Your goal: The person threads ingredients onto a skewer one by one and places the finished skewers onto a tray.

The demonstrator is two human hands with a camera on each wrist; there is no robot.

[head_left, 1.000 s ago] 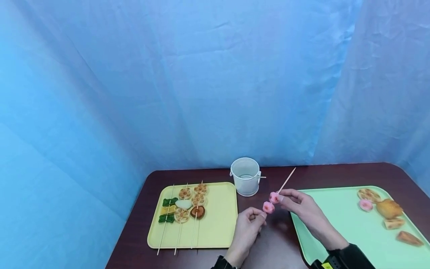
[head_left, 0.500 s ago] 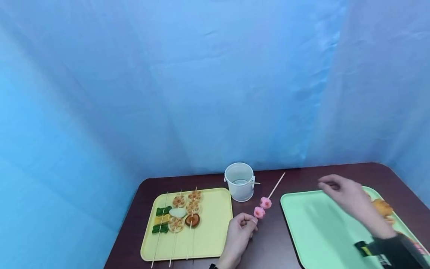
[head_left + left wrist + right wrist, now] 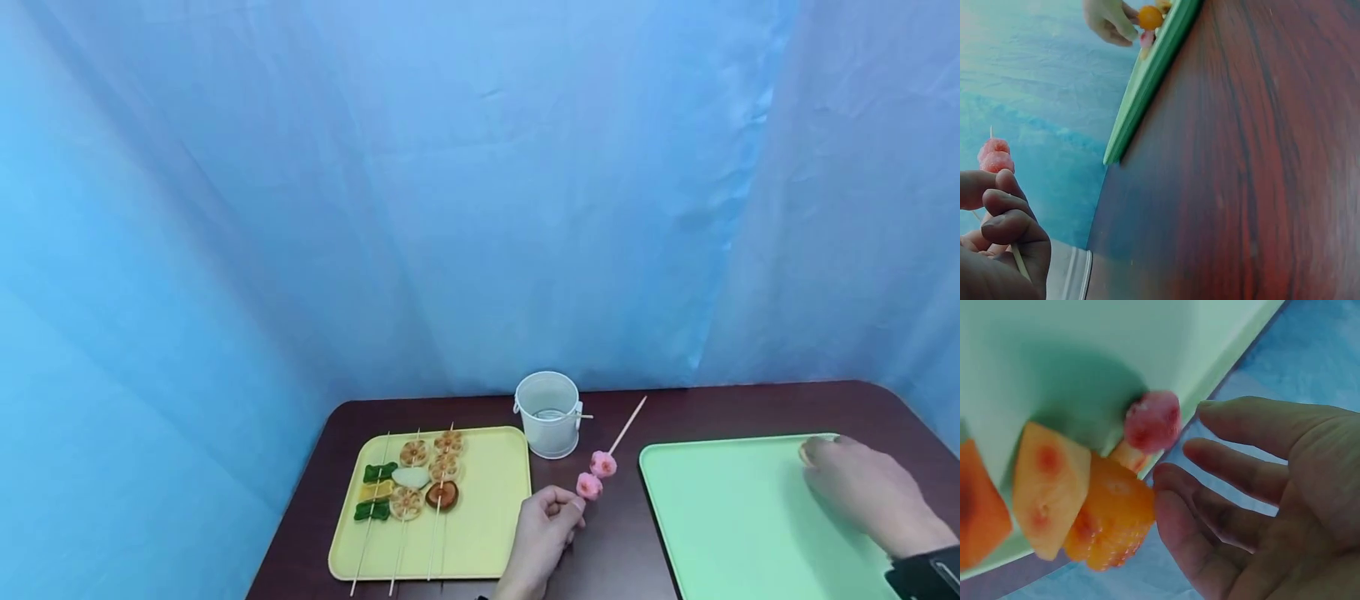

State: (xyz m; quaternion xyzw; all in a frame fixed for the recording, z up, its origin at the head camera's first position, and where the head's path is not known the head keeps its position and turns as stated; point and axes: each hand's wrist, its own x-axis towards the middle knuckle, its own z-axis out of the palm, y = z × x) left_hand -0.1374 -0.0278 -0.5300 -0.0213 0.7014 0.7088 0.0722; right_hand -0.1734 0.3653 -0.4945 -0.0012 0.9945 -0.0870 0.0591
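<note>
My left hand point(image 3: 543, 533) pinches the lower part of a bamboo skewer point(image 3: 628, 425) between thumb and fingers. Two pink flower-shaped toy food pieces point(image 3: 597, 475) sit on that skewer, just above the fingertips, and its pointed end slants up to the right. Over the far right of the green tray point(image 3: 720, 500) is my right hand point(image 3: 1260, 481). Its thumb and fingers are spread apart beside a loose pink piece point(image 3: 1155, 422), with nothing held between them. A bumpy orange-yellow piece point(image 3: 1113, 509) lies by the lower fingertips; whether they touch cannot be told.
A tan piece point(image 3: 1050, 487) and an orange piece point(image 3: 979, 506) lie along the green tray. On the yellow tray point(image 3: 487, 500) rest three loaded skewers, with lotus slices, green pieces and a mushroom point(image 3: 442, 496). A white bucket point(image 3: 547, 417) stands between the trays, a stick leaning over its rim.
My right hand let go of the pink pieces on the skewer and moved right to the green tray's far side. The left hand keeps its hold on the skewer.
</note>
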